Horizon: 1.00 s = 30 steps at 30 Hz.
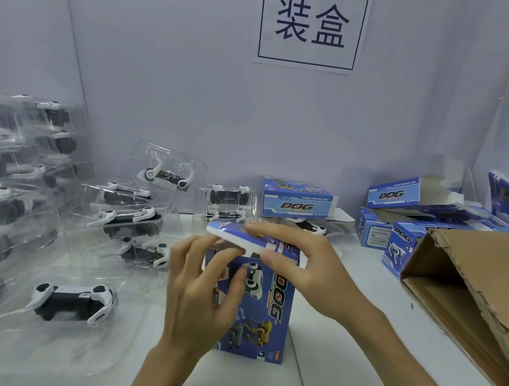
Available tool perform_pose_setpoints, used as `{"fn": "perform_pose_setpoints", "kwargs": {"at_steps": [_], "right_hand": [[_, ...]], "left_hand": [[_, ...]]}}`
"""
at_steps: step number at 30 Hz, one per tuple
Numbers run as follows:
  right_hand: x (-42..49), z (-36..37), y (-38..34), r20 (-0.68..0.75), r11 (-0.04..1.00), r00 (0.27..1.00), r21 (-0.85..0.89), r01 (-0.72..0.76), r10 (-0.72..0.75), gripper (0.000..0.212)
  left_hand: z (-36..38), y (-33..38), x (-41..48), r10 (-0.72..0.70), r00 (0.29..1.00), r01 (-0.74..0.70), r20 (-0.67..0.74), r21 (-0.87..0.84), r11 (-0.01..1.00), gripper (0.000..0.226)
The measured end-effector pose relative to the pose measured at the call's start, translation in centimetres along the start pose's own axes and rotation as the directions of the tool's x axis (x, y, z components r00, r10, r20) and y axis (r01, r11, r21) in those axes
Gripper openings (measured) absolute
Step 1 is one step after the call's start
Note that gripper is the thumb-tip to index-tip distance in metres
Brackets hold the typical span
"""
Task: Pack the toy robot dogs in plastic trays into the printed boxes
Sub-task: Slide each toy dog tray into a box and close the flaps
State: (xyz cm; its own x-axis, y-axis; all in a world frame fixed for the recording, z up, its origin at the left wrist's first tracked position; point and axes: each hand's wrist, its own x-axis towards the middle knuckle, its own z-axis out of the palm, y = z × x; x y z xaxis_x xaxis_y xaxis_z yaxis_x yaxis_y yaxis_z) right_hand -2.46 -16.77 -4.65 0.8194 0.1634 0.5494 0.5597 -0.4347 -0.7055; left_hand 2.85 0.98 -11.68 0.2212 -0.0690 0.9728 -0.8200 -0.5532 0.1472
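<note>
Looking light and crushable, the printed box (270, 311) suits edge holds: left hand (198, 295) presses its face, right hand (299, 264) pinches its flap (228, 235).

head cam | faces forward and down | close over table (342, 339) | back wall (166, 62) ahead

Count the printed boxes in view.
6 printed boxes: the held box at centre, one at back centre, four at right beside the brown carton. Others may hide behind them.
</note>
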Motion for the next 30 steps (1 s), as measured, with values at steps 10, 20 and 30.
{"fn": "perform_pose_setpoints", "kwargs": {"at_steps": [10, 20, 30], "right_hand": [[0.5, -0.1, 0.2, 0.034, 0.995, 0.998, 0.088, -0.055, 0.052, 0.035], [0.6, 0.1, -0.2, 0.04, 1.0, 0.999, -0.001, -0.021, 0.021, 0.042], [-0.2, -0.5, -1.0, 0.183, 0.876, 0.981, -0.461, 0.143, -0.064, 0.055]], "left_hand": [[-1.0, -0.4, 0.0, 0.004, 0.999, -0.007, -0.049, -0.061, 0.998, 0.022], [-1.1, -0.5, -0.2, -0.003, 1.0, 0.001, -0.015, -0.116, 0.993, 0.02], [-0.4, 0.5, -0.4, 0.032, 0.999, -0.032, -0.005, -0.167, 0.985, 0.028]]}}
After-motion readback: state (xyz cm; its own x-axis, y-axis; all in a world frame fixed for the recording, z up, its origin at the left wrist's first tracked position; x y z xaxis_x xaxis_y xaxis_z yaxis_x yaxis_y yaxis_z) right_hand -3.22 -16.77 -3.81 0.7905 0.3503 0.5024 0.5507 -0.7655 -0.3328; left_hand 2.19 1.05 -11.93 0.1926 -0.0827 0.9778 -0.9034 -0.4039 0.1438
